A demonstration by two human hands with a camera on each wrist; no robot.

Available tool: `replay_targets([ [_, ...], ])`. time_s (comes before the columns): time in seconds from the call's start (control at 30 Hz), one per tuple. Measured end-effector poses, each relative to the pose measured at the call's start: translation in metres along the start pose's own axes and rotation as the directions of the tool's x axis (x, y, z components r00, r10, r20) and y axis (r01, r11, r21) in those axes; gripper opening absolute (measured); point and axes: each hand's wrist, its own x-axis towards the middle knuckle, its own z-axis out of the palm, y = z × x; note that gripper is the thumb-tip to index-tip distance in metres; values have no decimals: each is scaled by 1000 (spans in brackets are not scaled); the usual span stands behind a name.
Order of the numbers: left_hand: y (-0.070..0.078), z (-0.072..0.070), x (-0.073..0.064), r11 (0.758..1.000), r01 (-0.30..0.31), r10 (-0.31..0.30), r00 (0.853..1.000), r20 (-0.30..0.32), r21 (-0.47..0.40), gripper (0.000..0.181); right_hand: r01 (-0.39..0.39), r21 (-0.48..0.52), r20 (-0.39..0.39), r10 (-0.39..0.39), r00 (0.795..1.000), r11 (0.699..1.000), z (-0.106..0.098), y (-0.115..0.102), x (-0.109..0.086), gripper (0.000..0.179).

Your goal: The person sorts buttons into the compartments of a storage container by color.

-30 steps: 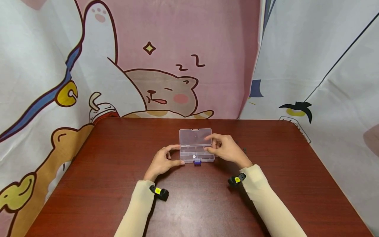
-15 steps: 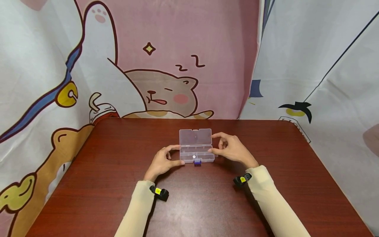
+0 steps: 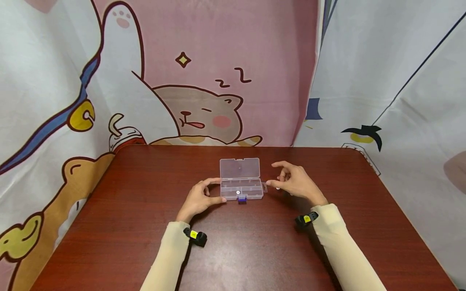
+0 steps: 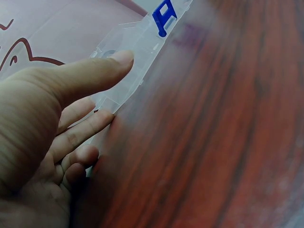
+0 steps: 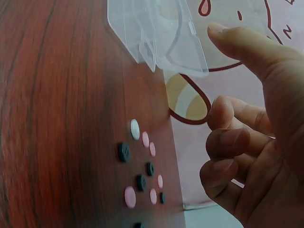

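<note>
A clear plastic compartment box (image 3: 229,194) lies on the table with its lid (image 3: 239,167) raised at the back. One small white disc (image 3: 238,192) shows inside, and a blue latch (image 3: 242,200) hangs at the front. My left hand (image 3: 198,201) grips the box's left end, thumb at the front corner and index finger farther back. Just off the right end is my right hand (image 3: 296,182), its thumb and index finger apart with nothing between them. In the right wrist view, several pink, black and white buttons lie scattered near this hand, including a white button (image 5: 135,129).
The box rests on a dark red-brown wooden table (image 3: 240,250). Behind it hangs a cartoon-printed cloth (image 3: 276,81), close along the table's back edge. A clear hanging tab (image 3: 264,187) juts from the box's right side.
My right hand has drawn away to the right from over the box's right end, uncovering the tab. My left hand and the box have stayed in place.
</note>
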Motion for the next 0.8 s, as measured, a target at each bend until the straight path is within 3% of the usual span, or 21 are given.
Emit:
replay_targets([
  [0.13, 0, 0, 0, 1000, 0, 0, 1000, 4, -5, 67, -26, 35, 10, 25, 1000, 999, -4, 6, -2, 65],
  [0.4, 0, 0, 0, 1000, 4, -4, 1000, 11, -8, 68, -46, -70, -14, 45, 999, 996, -10, 22, -5, 68],
  [0.8, -1, 0, 1, 1000, 9, -9, 1000, 8, -1, 68, -121, -85, -6, 121, 993, 989, -21, 46, -13, 68],
])
